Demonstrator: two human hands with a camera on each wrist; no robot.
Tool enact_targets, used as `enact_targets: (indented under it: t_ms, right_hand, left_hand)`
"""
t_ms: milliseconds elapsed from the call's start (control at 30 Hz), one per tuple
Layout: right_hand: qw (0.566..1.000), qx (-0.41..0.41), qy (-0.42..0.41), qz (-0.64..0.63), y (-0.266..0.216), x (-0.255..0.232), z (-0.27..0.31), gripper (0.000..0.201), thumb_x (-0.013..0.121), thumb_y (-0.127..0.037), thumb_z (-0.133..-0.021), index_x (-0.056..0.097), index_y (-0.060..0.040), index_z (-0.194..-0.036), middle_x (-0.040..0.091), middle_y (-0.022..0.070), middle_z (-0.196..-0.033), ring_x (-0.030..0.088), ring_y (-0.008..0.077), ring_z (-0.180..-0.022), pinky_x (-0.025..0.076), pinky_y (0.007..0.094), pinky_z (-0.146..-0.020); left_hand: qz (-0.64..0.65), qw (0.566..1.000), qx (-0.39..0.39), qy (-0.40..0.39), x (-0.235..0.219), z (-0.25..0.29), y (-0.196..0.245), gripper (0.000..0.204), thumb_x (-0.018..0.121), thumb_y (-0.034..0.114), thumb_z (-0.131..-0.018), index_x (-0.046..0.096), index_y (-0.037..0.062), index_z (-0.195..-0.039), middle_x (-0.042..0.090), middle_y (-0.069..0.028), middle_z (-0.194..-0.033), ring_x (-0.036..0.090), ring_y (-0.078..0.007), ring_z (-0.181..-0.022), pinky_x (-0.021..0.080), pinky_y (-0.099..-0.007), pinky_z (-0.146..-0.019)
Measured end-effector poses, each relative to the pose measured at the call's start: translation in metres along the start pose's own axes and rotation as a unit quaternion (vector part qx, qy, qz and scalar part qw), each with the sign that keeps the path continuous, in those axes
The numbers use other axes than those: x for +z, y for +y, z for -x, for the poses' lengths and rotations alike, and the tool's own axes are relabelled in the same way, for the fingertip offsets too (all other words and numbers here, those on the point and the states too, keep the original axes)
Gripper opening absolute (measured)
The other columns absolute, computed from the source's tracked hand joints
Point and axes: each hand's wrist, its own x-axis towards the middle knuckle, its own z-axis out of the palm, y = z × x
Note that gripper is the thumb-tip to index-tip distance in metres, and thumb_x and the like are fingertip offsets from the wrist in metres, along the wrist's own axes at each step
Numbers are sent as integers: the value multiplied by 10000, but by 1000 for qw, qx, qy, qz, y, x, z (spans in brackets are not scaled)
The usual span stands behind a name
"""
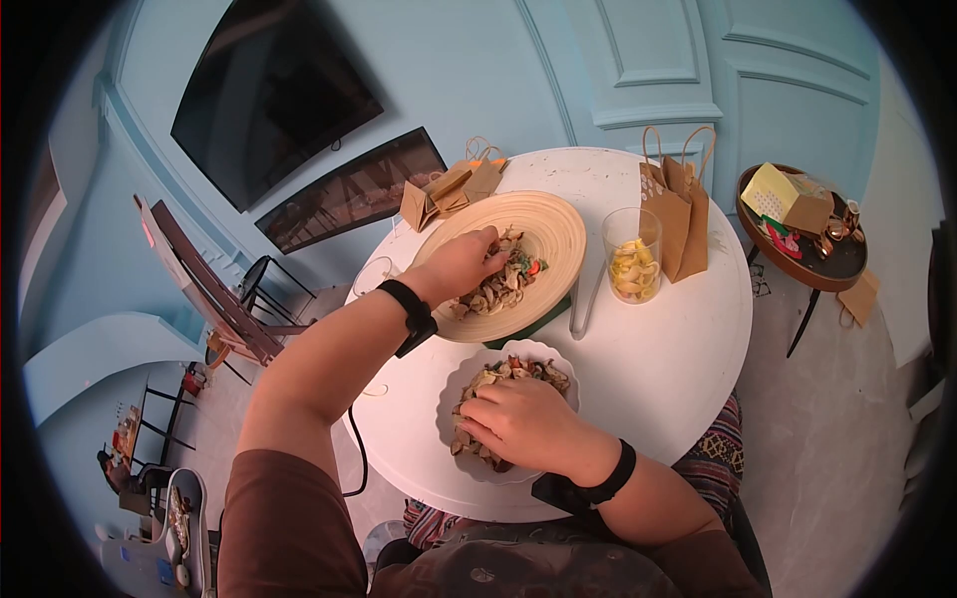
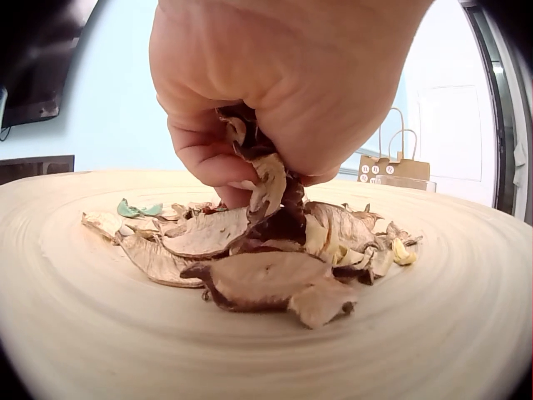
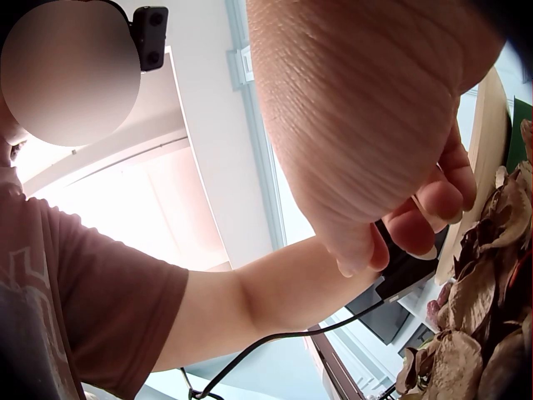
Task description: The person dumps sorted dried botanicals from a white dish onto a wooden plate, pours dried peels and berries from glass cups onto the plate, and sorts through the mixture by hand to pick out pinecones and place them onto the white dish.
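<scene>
Over the round wooden plate (image 1: 565,227), my left hand (image 1: 459,267) pinches some dried brown potpourri pieces (image 2: 268,182) between thumb and fingers. Beneath it lies a loose pile of potpourri (image 2: 258,279), mostly curled brown slices with a few green and yellow bits. My right hand (image 1: 528,419) is over a white scalloped bowl (image 1: 448,399) closer to my body, fingers bent loosely at the potpourri (image 1: 543,372) inside. In the right wrist view, those fingers (image 3: 410,229) hang beside the brown pieces, with nothing seen between them. The palm hides part of the bowl's contents.
Metal tongs (image 1: 586,304) lie right of the plate, near a clear cup (image 1: 634,264) of yellow pieces. A brown paper bag (image 1: 678,224) stands behind the cup; smaller bags (image 1: 454,189) sit at the back left. A small side table (image 1: 837,261) stands right.
</scene>
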Motion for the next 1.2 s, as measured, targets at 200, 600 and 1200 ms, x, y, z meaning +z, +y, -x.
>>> enact_targets:
  t_ms: [200, 600, 1200]
  right_hand:
    - [1000, 1, 0, 1, 0, 0, 0, 134, 679, -208, -873, 649, -77, -871, 604, 66, -775, 637, 265, -738, 506, 381, -642]
    - [1000, 23, -6, -12, -2, -2, -1, 134, 678, -215, -876, 664, -82, -870, 618, 65, -783, 630, 280, -727, 500, 389, -640]
    - [996, 52, 60, -40, 2, 1, -9, 56, 688, -128, -860, 677, -73, -862, 679, 73, -808, 642, 274, -700, 499, 368, -627]
  left_hand:
    - [10, 1000, -29, -4, -9, 0, -6, 320, 596, 297, -959, 582, -15, -1034, 676, -220, -895, 655, -358, -833, 501, -426, -767]
    - [130, 985, -101, 59, -12, 5, -25, 351, 597, 347, -988, 565, 0, -1033, 643, -83, -818, 572, -151, -690, 484, -313, -616]
    - [606, 762, -198, 114, -21, 45, -16, 299, 609, 365, -978, 562, 74, -930, 545, -7, -781, 449, -76, -554, 370, -235, -476]
